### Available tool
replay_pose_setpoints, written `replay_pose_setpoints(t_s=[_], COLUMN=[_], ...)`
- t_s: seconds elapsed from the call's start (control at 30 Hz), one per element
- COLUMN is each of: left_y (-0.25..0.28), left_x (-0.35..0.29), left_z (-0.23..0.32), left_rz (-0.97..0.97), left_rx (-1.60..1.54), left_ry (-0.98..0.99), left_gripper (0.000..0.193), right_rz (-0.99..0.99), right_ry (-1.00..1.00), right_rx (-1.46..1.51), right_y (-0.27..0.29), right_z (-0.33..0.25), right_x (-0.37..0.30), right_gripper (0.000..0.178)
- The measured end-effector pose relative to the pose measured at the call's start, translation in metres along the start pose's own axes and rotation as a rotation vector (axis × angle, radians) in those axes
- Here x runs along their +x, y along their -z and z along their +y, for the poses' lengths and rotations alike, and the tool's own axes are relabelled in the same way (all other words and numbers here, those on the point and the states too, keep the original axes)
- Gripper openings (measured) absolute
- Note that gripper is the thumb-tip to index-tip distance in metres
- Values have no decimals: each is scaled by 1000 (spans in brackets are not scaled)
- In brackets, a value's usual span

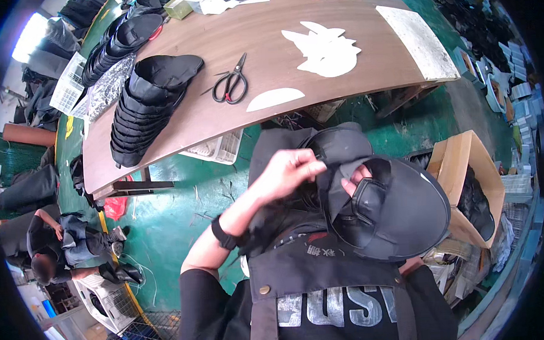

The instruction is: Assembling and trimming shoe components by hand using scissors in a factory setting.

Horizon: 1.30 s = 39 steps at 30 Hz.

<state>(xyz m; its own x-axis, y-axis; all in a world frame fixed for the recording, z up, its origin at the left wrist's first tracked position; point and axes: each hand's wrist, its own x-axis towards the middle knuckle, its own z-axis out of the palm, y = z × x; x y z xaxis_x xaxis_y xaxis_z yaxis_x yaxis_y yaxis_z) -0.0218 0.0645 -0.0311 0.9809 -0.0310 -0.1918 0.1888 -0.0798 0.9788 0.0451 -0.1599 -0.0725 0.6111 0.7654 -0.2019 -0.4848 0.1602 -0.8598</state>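
Observation:
A black cap (402, 210) with a wide curved brim lies tilted over my lap. My right hand (357, 179) grips it from within; only some fingers show in the opening, and the rest is hidden behind the cap. My left hand (293, 171) is closed in a pinch just left of the opening. What sits between its fingertips is too small and dark to make out. Behind the two hands, a second black rounded piece (346, 140), like another cap's brim, rests against my dark apron (324, 279).
On the brown table (219, 31) stand stacked black caps (147, 108), black scissors (230, 84), white cut pieces (325, 51), a white half-oval piece (275, 98) and a white board (417, 42). An open cardboard box (452, 170) stands right. Another person (59, 243) sits at far left.

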Motion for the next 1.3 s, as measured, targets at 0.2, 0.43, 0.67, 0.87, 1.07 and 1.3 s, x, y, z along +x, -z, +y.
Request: replay_pose_setpoints(t_s=[0.2, 0.43, 0.67, 0.87, 1.07, 1.3], left_y=[80, 80, 106, 47, -39, -35], left_x=[81, 75, 85, 37, -9, -8], left_z=[-71, -104, -60, 15, 6, -7], left_rz=[700, 579, 957, 510, 74, 356], left_rx=[1248, 1391, 1111, 11, -262, 412], left_ry=[-410, -398, -285, -165, -4, -7], left_gripper=[71, 38, 10, 13, 12, 17], right_rz=[109, 200, 241, 307, 319, 321], right_ry=[10, 43, 56, 56, 52, 32], right_rx=[-57, -125, -220, -310, -347, -398], right_y=[0, -4, -24, -28, -34, -36], right_z=[-14, -26, -35, -36, -37, -36], right_x=[5, -1, -10, -20, -24, -20], right_gripper=[34, 34, 34, 34, 33, 33])
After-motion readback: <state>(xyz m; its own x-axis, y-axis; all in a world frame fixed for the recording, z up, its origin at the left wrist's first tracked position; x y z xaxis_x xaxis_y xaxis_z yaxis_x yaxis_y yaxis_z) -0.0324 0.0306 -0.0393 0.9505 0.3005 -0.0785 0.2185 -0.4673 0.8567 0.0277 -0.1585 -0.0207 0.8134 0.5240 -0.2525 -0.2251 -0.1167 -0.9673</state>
